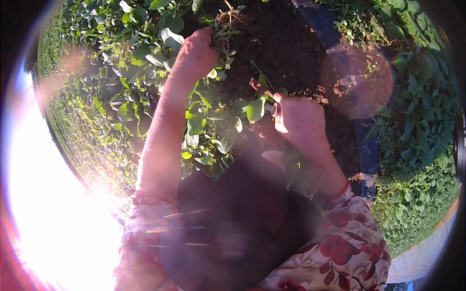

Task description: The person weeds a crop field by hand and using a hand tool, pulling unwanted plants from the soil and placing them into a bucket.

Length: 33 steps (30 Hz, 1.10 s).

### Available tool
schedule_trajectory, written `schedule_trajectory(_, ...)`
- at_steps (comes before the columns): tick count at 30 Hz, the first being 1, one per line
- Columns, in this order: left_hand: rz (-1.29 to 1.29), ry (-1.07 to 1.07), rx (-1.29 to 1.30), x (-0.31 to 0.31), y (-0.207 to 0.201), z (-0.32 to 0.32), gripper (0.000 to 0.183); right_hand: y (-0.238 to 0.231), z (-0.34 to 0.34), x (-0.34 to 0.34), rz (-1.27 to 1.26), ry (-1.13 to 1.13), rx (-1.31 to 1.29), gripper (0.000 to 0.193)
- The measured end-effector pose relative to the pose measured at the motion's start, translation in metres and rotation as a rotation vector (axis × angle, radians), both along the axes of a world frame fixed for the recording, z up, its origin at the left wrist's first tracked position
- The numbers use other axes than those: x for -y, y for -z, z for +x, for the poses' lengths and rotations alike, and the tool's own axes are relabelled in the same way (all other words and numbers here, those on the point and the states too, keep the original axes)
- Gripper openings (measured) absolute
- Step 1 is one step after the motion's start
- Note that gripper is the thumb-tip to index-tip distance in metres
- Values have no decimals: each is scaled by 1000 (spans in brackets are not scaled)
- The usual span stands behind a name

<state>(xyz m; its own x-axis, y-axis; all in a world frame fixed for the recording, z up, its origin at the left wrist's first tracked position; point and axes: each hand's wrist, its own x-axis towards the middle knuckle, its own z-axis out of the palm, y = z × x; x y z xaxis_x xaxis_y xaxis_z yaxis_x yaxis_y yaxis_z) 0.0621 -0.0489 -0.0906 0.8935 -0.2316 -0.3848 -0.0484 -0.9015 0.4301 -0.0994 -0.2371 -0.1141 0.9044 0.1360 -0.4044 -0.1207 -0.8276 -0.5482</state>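
My left hand (196, 53) is closed around a clump of uprooted weeds (227, 29), with pale stems and thin tangled roots above the fist. My right hand (302, 119) is closed, palm down, on a small hand tool (275, 109); a round metal end sticks out beside the thumb, but its working end is hidden by leaves. Next to it, a broad green leaf (255, 109) touches or nearly touches the metal. Leafy green plants (196, 123) stand between my forearms. Bare dark soil (276, 48) lies beyond both hands.
A dense bed of leafy plants (126, 92) spreads to the left. At the right, a dark strip (365, 140) edges the soil, with another green bed (422, 97) past it. Dark cloth (233, 218) covers my lap area. Strong glare fills the lower left.
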Motion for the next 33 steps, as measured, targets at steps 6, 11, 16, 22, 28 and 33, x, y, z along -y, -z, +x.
schedule_trajectory(6,206,205,14,11,10,-47,19,-7,-11,9,52,156,40,30)
schedule_trajectory(11,438,317,-340,-12,4,-97,19,-15,-13,14,36,195,-52,34)
schedule_trajectory(16,510,313,-332,-35,-6,-119,18,-24,-13,15,13,170,7,30)
schedule_trajectory(22,602,224,-228,-23,-14,-112,16,-30,-25,5,46,88,-38,30)
schedule_trajectory(28,493,425,71,25,23,-101,23,-33,-38,0,6,-7,-51,28)
schedule_trajectory(33,764,315,-306,-5,66,-85,22,-47,-47,4,3,-17,-40,28)
